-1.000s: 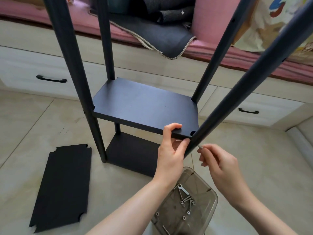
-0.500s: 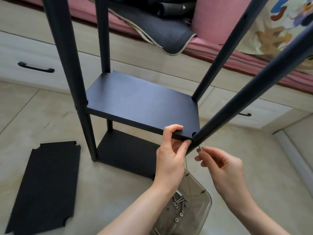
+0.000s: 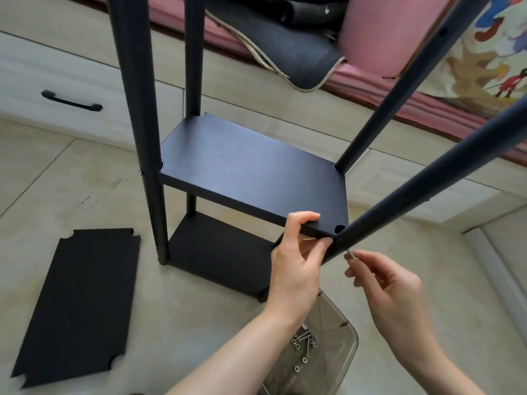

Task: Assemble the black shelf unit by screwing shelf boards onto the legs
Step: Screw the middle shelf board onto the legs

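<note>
The left hand (image 3: 296,258) pinches the stiff, light-looking shelf board (image 3: 251,178) at its lower-right corner, the sensible hold, while the right hand (image 3: 387,289) pinches a small, droppable screw (image 3: 349,254) against the leg (image 3: 427,195).

**What the view hides or cuts off**

All four round black metal legs run out of the top edge; the near right leg (image 3: 427,192) also covers the corner where it meets the flat black middle shelf board (image 3: 251,178). The small silver screw (image 3: 350,254) pinched by the right hand (image 3: 390,292) is mostly hidden behind that leg and the fingers. The left hand (image 3: 296,260) covers part of the black bottom shelf board (image 3: 219,252). The clear plastic box (image 3: 336,354) of tiny screws lies partly under both forearms and is cropped at the bottom edge. The loose black board on the floor (image 3: 77,303) loses its near left corner to the frame.
</note>
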Available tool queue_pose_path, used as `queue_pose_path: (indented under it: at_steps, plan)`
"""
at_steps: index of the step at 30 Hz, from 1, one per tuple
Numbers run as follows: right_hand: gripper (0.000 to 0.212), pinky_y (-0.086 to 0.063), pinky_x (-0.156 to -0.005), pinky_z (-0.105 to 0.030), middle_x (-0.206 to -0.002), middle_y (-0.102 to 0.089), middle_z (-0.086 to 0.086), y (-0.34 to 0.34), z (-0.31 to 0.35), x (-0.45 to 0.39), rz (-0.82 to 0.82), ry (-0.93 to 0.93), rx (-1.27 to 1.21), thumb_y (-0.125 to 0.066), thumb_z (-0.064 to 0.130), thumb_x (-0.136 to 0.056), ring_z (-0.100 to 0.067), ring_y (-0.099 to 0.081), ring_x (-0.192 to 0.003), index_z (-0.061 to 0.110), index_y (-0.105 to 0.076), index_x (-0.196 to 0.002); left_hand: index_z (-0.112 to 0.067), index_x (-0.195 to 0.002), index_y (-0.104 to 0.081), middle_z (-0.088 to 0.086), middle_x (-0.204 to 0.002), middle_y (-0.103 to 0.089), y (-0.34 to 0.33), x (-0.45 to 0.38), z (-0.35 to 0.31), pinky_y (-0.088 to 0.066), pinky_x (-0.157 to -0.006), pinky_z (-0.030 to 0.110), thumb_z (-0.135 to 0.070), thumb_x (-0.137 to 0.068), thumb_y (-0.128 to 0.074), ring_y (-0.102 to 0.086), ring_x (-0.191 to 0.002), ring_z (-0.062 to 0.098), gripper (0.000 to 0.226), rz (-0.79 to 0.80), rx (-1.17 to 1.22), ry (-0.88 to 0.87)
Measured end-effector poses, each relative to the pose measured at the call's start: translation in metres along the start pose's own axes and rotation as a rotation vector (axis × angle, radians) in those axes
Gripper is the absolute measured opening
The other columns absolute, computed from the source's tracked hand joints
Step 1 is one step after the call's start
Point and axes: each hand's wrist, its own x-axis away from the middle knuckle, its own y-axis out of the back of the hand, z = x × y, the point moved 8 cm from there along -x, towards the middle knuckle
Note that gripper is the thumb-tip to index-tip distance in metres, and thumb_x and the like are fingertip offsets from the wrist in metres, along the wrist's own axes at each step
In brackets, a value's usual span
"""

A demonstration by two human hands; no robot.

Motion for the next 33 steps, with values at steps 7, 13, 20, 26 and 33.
queue_pose_path:
  at_steps: [7,13,20,26,33]
  plan:
    - [0.026,-0.053,-0.066,-0.028,-0.068,-0.062,-0.007,-0.026,-0.027,0.015,0.089,-0.497,-0.551,-0.052,0.014,-0.098,-0.013,-0.055,-0.064,0.002,-0.073,-0.088,-0.042,-0.11,-0.054,-0.006,-0.096,-0.07,0.002,0.001,-0.001,-0.057,-0.085,0.025,-0.012,-0.097,-0.066,-0.072,-0.094,0.015,0.035,0.006,-0.026,-0.01]
    - [0.013,-0.055,-0.063,-0.025,-0.067,-0.068,-0.008,-0.011,-0.014,0.012,0.014,-0.29,-0.364,-0.061,0.003,-0.091,-0.012,-0.058,-0.056,0.011,-0.072,-0.088,-0.043,-0.113,-0.053,-0.008,-0.099,-0.07,0.003,0.005,0.001,-0.059,-0.086,0.026,-0.013,-0.098,-0.065,-0.071,-0.096,0.014,0.036,0.035,-0.022,-0.01]
    - [0.018,-0.051,-0.06,-0.022,-0.066,-0.07,-0.006,-0.006,-0.002,0.01,0.012,-0.14,-0.188,-0.066,0.001,-0.087,-0.008,-0.056,-0.051,0.017,-0.073,-0.082,-0.043,-0.114,-0.053,-0.011,-0.098,-0.07,0.003,0.005,0.003,-0.058,-0.087,0.025,-0.012,-0.098,-0.065,-0.07,-0.098,0.011,0.037,0.043,-0.025,-0.012]
    - [0.019,-0.047,-0.057,-0.022,-0.06,-0.065,0.004,-0.006,0.003,0.005,0.064,-0.004,-0.049,-0.065,0.002,-0.087,-0.01,-0.054,-0.052,0.018,-0.072,-0.081,-0.037,-0.113,-0.055,-0.008,-0.094,-0.072,0.005,0.004,0.001,-0.055,-0.082,0.019,-0.008,-0.097,-0.065,-0.071,-0.093,0.012,0.035,0.035,-0.002,-0.025]
    - [0.023,-0.049,-0.068,-0.029,-0.063,-0.054,-0.005,-0.025,-0.019,0.011,0.268,-0.402,-0.447,-0.064,0.028,-0.087,-0.016,-0.05,-0.066,0.012,-0.072,-0.073,-0.036,-0.112,-0.056,-0.01,-0.091,-0.072,0.006,0.005,-0.001,-0.058,-0.085,0.03,-0.007,-0.095,-0.067,-0.071,-0.09,0.014,0.035,0.01,-0.017,-0.039]
